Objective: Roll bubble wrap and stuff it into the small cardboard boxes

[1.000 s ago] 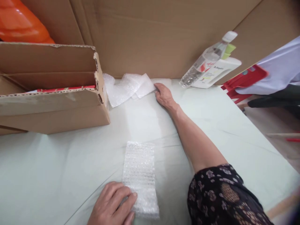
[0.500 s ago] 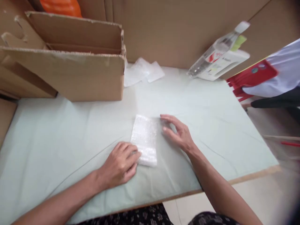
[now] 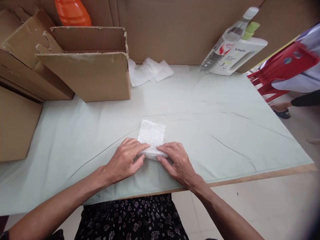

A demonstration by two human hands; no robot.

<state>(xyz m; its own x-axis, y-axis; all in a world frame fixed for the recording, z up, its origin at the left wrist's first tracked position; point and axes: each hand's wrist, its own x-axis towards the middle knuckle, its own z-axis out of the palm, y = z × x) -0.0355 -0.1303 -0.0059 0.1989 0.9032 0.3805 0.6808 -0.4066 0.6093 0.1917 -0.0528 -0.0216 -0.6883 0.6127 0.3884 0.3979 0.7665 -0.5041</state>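
A small strip of clear bubble wrap (image 3: pixel 151 131) lies on the pale green tablecloth in front of me. Its near end is folded over into a flat roll. My left hand (image 3: pixel 127 156) pinches the left end of that fold between thumb and fingers. At the right end, my right hand (image 3: pixel 175 158) grips the fold in the same way, thumb at the near side and fingers on top. Whether anything is wrapped inside the fold I cannot tell.
Upright cardboard boxes (image 3: pixel 100 78) stand at the back left, an orange bottle (image 3: pixel 73 13) behind them. Loose bubble wrap pieces (image 3: pixel 150 70) lie beside. A clear plastic bottle (image 3: pixel 225 43) and a white jug (image 3: pixel 238 55) stand back right. Beyond the edge are a red chair (image 3: pixel 287 63) and a person.
My right hand has come in from the right and taken hold of the bubble wrap. The wrap's near end is now folded further up, so less lies flat. The view has shifted slightly.
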